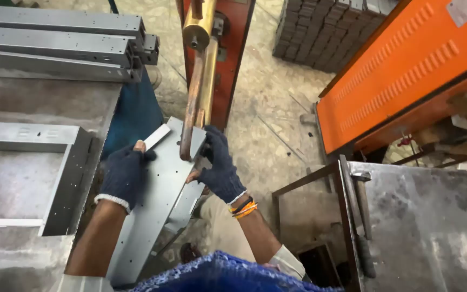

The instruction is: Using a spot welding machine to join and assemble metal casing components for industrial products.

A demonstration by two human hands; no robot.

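Workshop floor below — left hand [122, 174] and right hand [220, 165] clamp a grey metal panel [160, 189] under the copper electrode arm [193, 108] at twelve o'clock; likely welding — next, steady alignment.

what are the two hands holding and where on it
Both gloved hands hold a long grey sheet-metal channel at its upper end: left hand on the left edge, right hand on the right.

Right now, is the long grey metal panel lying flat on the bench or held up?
Held up, tilted. Both gloved hands, left and right, grip the panel at its top end under the copper arm, off the bench.
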